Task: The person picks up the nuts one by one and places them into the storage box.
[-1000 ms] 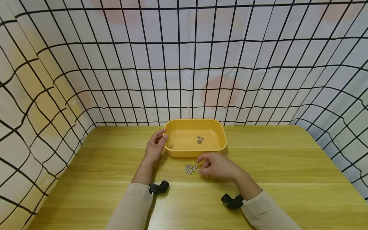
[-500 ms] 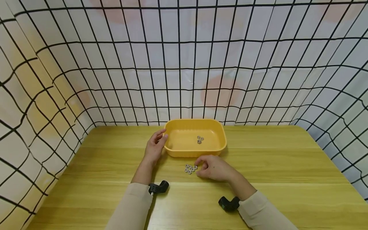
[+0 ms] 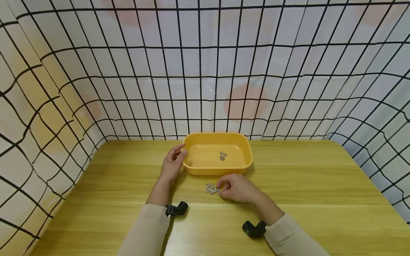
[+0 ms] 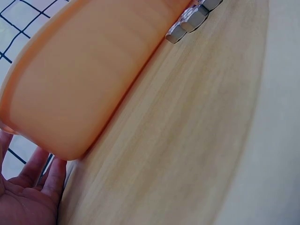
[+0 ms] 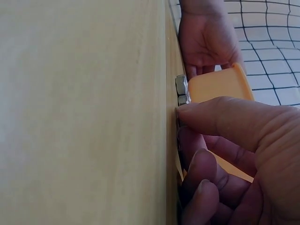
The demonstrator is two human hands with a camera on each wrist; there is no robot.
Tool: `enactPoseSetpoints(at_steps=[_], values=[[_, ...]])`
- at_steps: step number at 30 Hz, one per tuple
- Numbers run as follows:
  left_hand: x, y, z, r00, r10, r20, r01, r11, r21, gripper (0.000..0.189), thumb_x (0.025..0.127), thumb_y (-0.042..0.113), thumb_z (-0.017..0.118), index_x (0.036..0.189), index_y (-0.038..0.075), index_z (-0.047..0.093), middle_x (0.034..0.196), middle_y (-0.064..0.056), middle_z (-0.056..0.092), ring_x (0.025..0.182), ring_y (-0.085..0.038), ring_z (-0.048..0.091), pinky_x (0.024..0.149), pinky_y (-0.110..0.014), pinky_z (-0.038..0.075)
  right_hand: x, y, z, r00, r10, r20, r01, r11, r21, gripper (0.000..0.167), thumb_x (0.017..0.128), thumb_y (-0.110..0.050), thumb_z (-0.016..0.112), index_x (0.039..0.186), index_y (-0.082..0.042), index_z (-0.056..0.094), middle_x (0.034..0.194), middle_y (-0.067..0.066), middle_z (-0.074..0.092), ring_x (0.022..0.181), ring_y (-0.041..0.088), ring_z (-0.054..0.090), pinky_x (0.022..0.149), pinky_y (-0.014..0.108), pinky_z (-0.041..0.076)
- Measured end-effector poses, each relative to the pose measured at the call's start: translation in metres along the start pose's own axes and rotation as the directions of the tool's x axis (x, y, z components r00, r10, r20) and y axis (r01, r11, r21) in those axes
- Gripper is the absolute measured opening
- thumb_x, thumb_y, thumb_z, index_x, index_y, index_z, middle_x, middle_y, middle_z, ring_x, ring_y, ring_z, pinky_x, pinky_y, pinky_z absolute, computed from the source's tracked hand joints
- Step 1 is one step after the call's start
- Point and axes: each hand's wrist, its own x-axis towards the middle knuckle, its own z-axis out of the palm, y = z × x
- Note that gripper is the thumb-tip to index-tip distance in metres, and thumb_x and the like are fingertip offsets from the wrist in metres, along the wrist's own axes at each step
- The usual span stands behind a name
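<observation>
A yellow plastic basin (image 3: 201, 171) stands on the table, with 3 metal nuts (image 3: 222, 158) on its floor. My left hand (image 3: 172, 164) rests against the basin's left end, its fingers loosely bent; in the left wrist view the fingertips touch the basin's corner. In front of the basin lies a cluster of several hex nuts (image 3: 211, 186). At its right edge, my right hand (image 3: 238, 188) pinches one nut (image 3: 219, 190) between thumb and index finger, low at the tabletop. The thumb largely hides that nut in the right wrist view, and the other fingers are curled beneath.
The wooden tabletop (image 3: 128, 177) extends to both sides of the basin. A black grid net (image 3: 205, 76) over pale cloth encloses the back and sides. Black wrist cameras (image 3: 254, 229) are strapped at both cuffs.
My right hand has moved left and toward the front edge, down to the cluster. The rightmost nut has slid slightly nearer, between thumb and index finger. My left hand stays put.
</observation>
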Motion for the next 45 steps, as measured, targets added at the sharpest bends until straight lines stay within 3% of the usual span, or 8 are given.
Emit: enactPoseSetpoints(at_steps=[13, 21, 30, 45], values=[[0.0008, -0.0037, 0.0002, 1.0, 0.007, -0.002, -0.007, 1.0, -0.004, 0.042, 0.103, 0.029, 0.062, 0.143, 0.015, 0.058, 0.15, -0.02, 0.051, 0.147, -0.033, 0.042, 0.115, -0.052, 0.042, 0.0009, -0.0036, 0.0093, 0.994, 0.046, -0.095, -0.056, 0.994, -0.097, 0.015, 0.085, -0.027, 0.083, 0.087, -0.022, 0.068, 0.069, -0.006, 0.057, 0.062, 0.011, 0.051, 0.057, 0.025, 0.038], [0.0014, -0.0038, 0.0003, 1.0, 0.012, -0.008, -0.012, 1.0, 0.005, 0.042, 0.103, 0.028, 0.062, 0.143, 0.014, 0.058, 0.149, -0.021, 0.052, 0.146, -0.035, 0.043, 0.114, -0.051, 0.042, 0.0017, -0.0038, 0.007, 0.988, 0.114, -0.106, -0.12, 0.991, -0.055, 0.019, 0.083, -0.027, 0.085, 0.088, -0.019, 0.068, 0.072, -0.005, 0.061, 0.066, 0.012, 0.054, 0.059, 0.025, 0.042], [0.0012, -0.0018, 0.0002, 1.0, 0.0, -0.004, 0.0, 1.0, -0.004, 0.041, 0.103, 0.028, 0.061, 0.142, 0.016, 0.059, 0.148, -0.019, 0.052, 0.146, -0.033, 0.042, 0.114, -0.05, 0.042, 0.0015, 0.0012, 0.0037, 0.994, 0.025, -0.107, -0.031, 0.998, -0.061, 0.016, 0.083, -0.022, 0.084, 0.083, -0.017, 0.069, 0.073, -0.008, 0.064, 0.067, 0.008, 0.057, 0.061, 0.023, 0.046], [0.0018, -0.0029, 0.0002, 1.0, -0.006, -0.003, 0.006, 1.0, -0.009, 0.042, 0.103, 0.029, 0.062, 0.143, 0.016, 0.058, 0.149, -0.019, 0.051, 0.147, -0.032, 0.041, 0.114, -0.05, 0.042, 0.002, 0.0013, 0.0034, 0.994, 0.049, -0.101, -0.056, 0.996, -0.065, 0.013, 0.084, -0.021, 0.083, 0.083, -0.019, 0.07, 0.071, -0.008, 0.064, 0.067, 0.007, 0.057, 0.062, 0.023, 0.046]])
